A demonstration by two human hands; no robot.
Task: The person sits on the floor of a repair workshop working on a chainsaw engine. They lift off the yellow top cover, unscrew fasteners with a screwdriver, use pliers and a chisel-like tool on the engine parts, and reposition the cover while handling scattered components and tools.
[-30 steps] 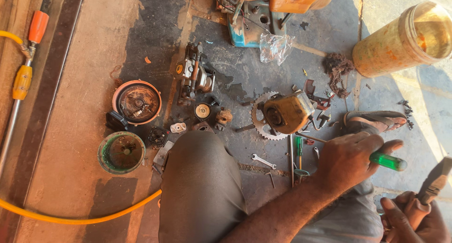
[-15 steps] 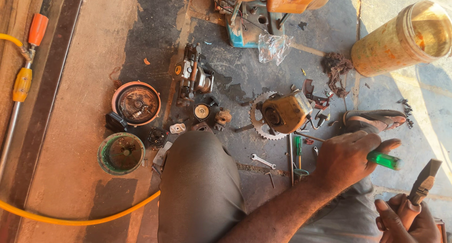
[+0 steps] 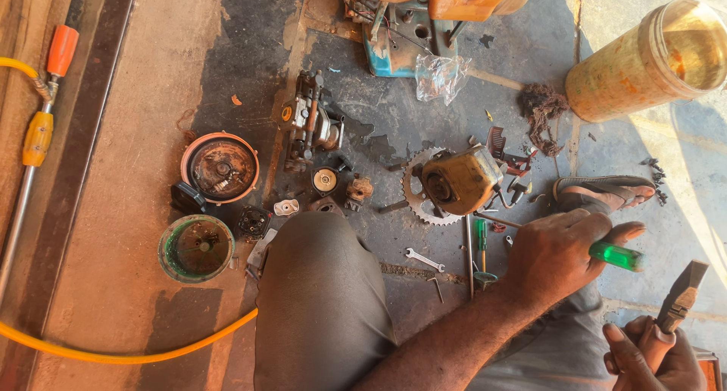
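1. Green-handled screwdriver (image 3: 615, 255), right of centre in the lower half. The left hand (image 3: 556, 252) is clenched around its handle; the green end juts out to the right past the thumb, and a thin shaft runs up-left from the fist toward the sprocket.
2. Hammer (image 3: 681, 296), lower right corner, head up and tilted. The right hand (image 3: 651, 355) grasps its wooden handle, fingers wrapped round it. The two hands are near each other but apart.
3. Just up-left of the left hand: a toothed sprocket (image 3: 415, 186) lying flat on the stained concrete floor (image 3: 136, 171), with a grimy yellow engine part (image 3: 460, 180) sitting on it.
4. A small open-end spanner (image 3: 424, 259) lies below the sprocket, beside the person's knee (image 3: 318, 285) in grey trousers.
5. A sandal (image 3: 602, 190) sits just above the left hand.
6. Left of centre: a round rusty-rimmed cover (image 3: 220, 167), and a green round cup (image 3: 195, 247) below it.
7. Upper right: a large yellowish plastic jar (image 3: 644, 62) on its side.
8. Lower left: an orange hose (image 3: 113, 353) curving across the floor.
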